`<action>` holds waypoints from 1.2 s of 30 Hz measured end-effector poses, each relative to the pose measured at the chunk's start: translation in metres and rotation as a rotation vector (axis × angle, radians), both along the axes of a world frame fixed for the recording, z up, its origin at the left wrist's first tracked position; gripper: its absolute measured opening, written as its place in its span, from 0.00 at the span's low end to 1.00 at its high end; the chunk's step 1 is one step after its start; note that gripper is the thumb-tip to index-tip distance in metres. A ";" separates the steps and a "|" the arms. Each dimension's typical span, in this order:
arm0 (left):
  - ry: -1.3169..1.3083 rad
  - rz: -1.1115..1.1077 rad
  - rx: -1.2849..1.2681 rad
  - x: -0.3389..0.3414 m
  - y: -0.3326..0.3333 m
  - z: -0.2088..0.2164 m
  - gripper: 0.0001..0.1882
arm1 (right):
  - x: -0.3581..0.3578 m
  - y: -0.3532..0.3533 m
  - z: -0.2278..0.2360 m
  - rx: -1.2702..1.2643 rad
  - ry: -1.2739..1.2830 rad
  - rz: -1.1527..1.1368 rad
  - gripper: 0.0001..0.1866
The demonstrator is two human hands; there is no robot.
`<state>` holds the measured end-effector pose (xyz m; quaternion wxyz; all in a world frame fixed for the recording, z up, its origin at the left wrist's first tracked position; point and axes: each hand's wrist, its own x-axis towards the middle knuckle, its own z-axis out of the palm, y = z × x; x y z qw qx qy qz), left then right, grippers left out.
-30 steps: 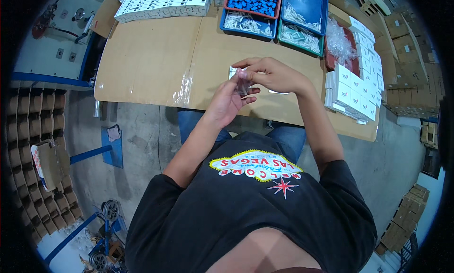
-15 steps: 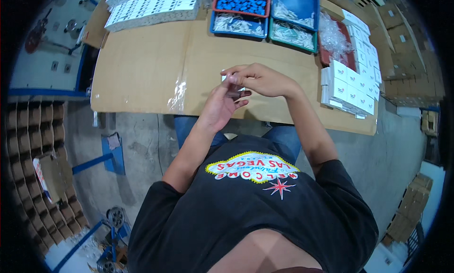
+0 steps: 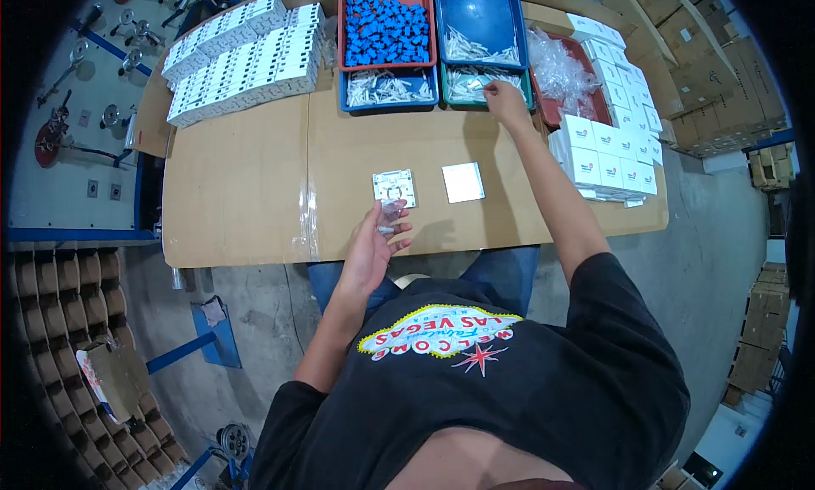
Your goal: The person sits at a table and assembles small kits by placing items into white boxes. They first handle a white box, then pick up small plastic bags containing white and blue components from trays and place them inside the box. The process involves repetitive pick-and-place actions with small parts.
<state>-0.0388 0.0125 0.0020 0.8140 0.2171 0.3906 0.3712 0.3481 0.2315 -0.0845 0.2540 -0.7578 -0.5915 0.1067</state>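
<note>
My left hand [image 3: 370, 245] is palm up near the table's front edge. It holds a small clear plastic bag [image 3: 392, 210] with a small white piece in it. Just beyond the bag lies a square white frame-like plate [image 3: 393, 187], its inner side up. To its right is a plain square white plate [image 3: 463, 183]. My right hand [image 3: 508, 104] is over the green tray [image 3: 475, 104] of small white plug-like pieces, its fingertips pinched together at the pieces. What they grip, if anything, is too small to make out.
A red tray [image 3: 342, 31] of blue pieces and a blue tray [image 3: 344, 99] of white pieces stand at the back. To the right are a red tray of clear bags [image 3: 560, 65] and stacked white boxes [image 3: 607, 154]. Rows of white units [image 3: 246, 61] fill the back left.
My hands, together before, are now apart. The right one has gone out to the green tray; the left has come down with the bag. Two white plates now show on the table.
</note>
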 end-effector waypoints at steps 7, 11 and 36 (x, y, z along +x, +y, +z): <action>0.047 -0.002 -0.013 0.000 -0.001 0.008 0.26 | 0.010 0.040 -0.002 -0.011 -0.179 -0.120 0.11; 0.042 0.001 -0.016 -0.001 -0.001 0.008 0.25 | 0.011 0.051 -0.015 -0.128 -0.168 -0.179 0.09; -0.134 0.018 -0.035 0.008 0.006 0.010 0.26 | -0.161 -0.180 0.116 -0.084 1.013 0.293 0.10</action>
